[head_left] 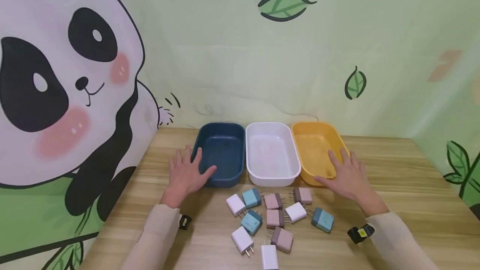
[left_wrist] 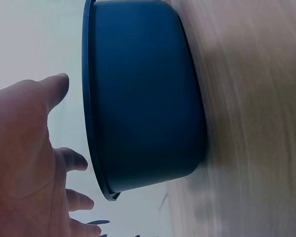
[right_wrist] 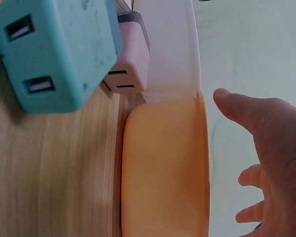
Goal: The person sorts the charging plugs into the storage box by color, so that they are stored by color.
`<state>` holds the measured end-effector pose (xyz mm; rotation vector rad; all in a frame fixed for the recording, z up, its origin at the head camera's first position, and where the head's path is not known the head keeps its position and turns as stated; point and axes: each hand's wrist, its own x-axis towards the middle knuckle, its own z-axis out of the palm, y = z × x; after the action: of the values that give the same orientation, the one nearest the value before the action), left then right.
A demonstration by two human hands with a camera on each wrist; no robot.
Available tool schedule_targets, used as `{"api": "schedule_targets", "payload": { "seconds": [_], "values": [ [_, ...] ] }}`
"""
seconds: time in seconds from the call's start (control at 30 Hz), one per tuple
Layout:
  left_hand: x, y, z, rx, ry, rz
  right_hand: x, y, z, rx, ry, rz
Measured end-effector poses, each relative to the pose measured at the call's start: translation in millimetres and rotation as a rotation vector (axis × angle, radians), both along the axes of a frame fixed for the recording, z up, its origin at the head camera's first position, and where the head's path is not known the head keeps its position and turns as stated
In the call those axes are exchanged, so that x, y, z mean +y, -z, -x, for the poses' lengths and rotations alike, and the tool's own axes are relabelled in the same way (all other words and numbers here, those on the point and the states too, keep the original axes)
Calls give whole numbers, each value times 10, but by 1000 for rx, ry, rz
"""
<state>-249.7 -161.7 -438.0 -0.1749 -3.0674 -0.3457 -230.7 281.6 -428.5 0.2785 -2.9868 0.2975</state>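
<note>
My left hand (head_left: 186,177) spreads its fingers at the near left rim of a dark blue bin (head_left: 222,181). In the left wrist view its fingertips point toward that bin's rim (left_wrist: 89,98). Over the front right of a yellow bin (head_left: 313,132) reaches my right hand (head_left: 346,177), fingers spread and holding nothing. A white bin (head_left: 273,180) stands between the two. In front of the bins lie several USB wall chargers: white ones (head_left: 242,240), pink ones (head_left: 282,239) and three blue ones (head_left: 322,220). The right wrist view shows a blue charger (right_wrist: 54,54) with two USB ports up close.
The wooden table (head_left: 393,178) meets a green printed backdrop (head_left: 225,53) just behind the bins. A large panda (head_left: 75,95) is printed on its left side. Black wrist devices sit at my left cuff (head_left: 161,220) and right cuff (head_left: 390,232).
</note>
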Motion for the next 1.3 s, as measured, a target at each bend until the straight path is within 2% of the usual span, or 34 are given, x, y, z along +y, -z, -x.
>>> {"api": "schedule_targets", "payload": {
  "seconds": [0.13, 0.27, 0.4, 0.57, 0.7, 0.93, 1.13, 1.3],
  "values": [
    [-13, 3, 21, 14, 6, -18, 0, -2, 2, 9, -11, -8],
    [-48, 23, 62, 17, 44, -36, -17, -3, 2, 31, -43, 1],
    [-97, 61, 108, 3, 87, -111, -52, 16, -10, 44, -80, 68],
    [-165, 119, 166, -37, 128, -165, -120, 55, -15, 55, -168, 193],
    [-210, 175, 184, -65, 154, -180, -162, 80, -37, 80, -263, 229],
    [-216, 264, 177, -86, 156, -215, -206, 127, -83, 72, -348, 229],
    [-213, 271, 183, -114, 135, -243, -272, 120, -141, -2, -408, 242],
    [-217, 280, 183, -126, 129, -249, -331, 102, -206, -18, -480, 210]
  ]
}}
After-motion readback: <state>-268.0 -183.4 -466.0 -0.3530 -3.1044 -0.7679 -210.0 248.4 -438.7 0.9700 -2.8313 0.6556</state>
